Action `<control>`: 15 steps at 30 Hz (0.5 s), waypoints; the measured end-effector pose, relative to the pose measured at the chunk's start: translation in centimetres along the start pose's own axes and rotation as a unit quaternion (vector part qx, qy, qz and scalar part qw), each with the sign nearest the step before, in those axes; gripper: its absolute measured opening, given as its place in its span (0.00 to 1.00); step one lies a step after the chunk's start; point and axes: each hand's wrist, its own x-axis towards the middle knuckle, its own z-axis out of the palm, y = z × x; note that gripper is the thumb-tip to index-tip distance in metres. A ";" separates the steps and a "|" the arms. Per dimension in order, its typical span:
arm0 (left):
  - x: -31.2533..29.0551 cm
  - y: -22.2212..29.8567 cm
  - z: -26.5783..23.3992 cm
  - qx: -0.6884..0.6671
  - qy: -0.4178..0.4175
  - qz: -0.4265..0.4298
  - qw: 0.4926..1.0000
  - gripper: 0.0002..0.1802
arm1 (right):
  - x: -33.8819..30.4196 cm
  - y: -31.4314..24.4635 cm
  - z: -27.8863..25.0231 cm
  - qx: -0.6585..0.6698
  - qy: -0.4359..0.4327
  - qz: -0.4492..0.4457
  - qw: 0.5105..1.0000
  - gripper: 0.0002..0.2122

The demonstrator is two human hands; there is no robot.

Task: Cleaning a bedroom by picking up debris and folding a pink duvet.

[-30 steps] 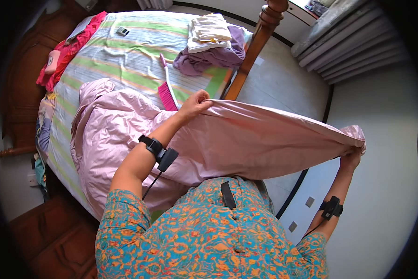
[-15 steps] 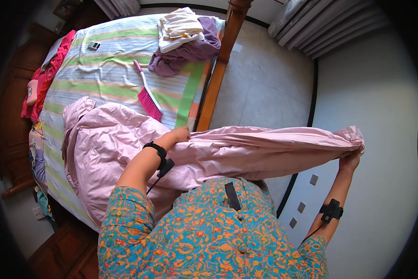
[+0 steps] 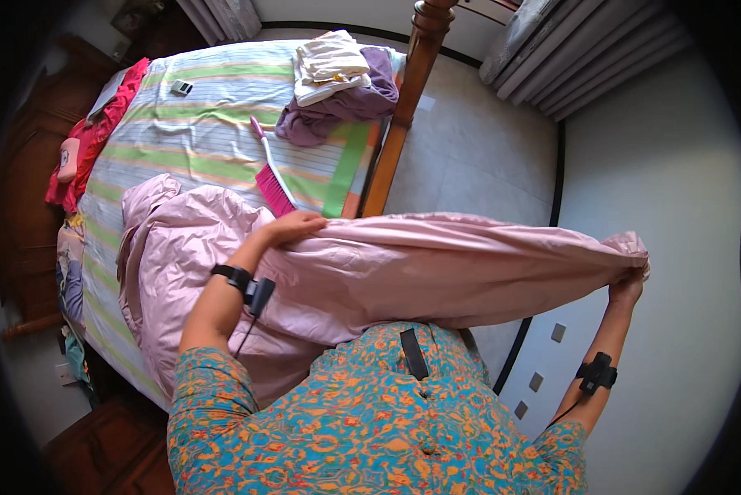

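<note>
A large pale pink quilt cover [image 3: 469, 260] stretches sideways in front of me, its left part bunched on the bed [image 3: 197, 157]. At its right end, my right hand [image 3: 626, 287] is closed around a gathered corner, held out near the wall. My left hand [image 3: 298, 226] grips the upper edge of the fabric near the bed's foot, fingers curled into it and partly hidden. Between the hands the cloth hangs in long folds against my front. Just beyond the left hand lies a pink-and-white bed brush [image 3: 276, 183].
Folded white cloths [image 3: 331, 66] rest on a purple blanket [image 3: 342, 107] at the bed's far corner. A wooden footboard [image 3: 394, 140] with a post edges the bed. A small white device [image 3: 181, 87] lies on the striped sheet. Grey curtains [image 3: 585, 49] hang far right beside the wall.
My left hand has shifted slightly left and away from me along the fabric's edge. The cloth between my hands is spread a little wider. My right hand keeps its hold.
</note>
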 end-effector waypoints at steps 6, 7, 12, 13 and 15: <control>-11.1 5.7 -4.6 0.239 -0.097 -0.035 0.966 0.21 | 4.4 1.5 4.3 0.086 -0.046 0.066 0.993 0.22; -12.0 4.7 -4.8 0.238 -0.085 -0.041 0.967 0.21 | 5.3 2.2 5.5 0.085 -0.095 0.048 0.991 0.21; -21.6 0.1 -14.3 0.245 0.500 -0.067 0.828 0.12 | 8.7 5.6 15.0 -0.006 -0.319 0.029 0.947 0.13; -26.5 0.0 -17.1 0.241 0.620 -0.050 0.745 0.12 | 5.7 5.3 21.7 -0.002 -0.271 0.067 0.960 0.12; -32.5 8.4 -20.4 0.279 0.774 -0.122 0.555 0.20 | 3.3 2.9 28.7 0.078 -0.280 0.048 0.956 0.14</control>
